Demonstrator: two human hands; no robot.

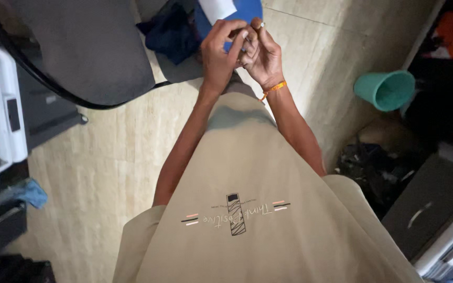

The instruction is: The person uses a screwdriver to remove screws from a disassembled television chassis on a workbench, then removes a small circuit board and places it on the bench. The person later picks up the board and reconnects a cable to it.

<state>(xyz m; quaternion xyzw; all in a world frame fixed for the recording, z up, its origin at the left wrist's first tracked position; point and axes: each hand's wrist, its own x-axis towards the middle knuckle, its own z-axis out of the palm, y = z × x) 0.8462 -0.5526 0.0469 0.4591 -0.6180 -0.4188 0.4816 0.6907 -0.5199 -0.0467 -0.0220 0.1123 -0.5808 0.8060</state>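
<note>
Fingers (245, 35) of both hands pressed together, pinching a small white stick-like item (260, 24) at the far centre of the scene. Item: held between left hand (220, 52) and right hand (264, 55), long axis not clear. Orange wristband (273, 88) on right wrist. Beyond: blue cloth (247, 10); right: teal bucket (386, 89) on floor.

Both hands, the left hand (220, 50) and right hand (262, 52), are pinching something too small to identify, with fingers overlapping and hiding it. The blue board (247, 10) with its white sheet (217, 8) is running off the top edge, and the dark items (370, 173) beside the teal bucket (386, 90) are sitting too deep in shadow to make out.
</note>
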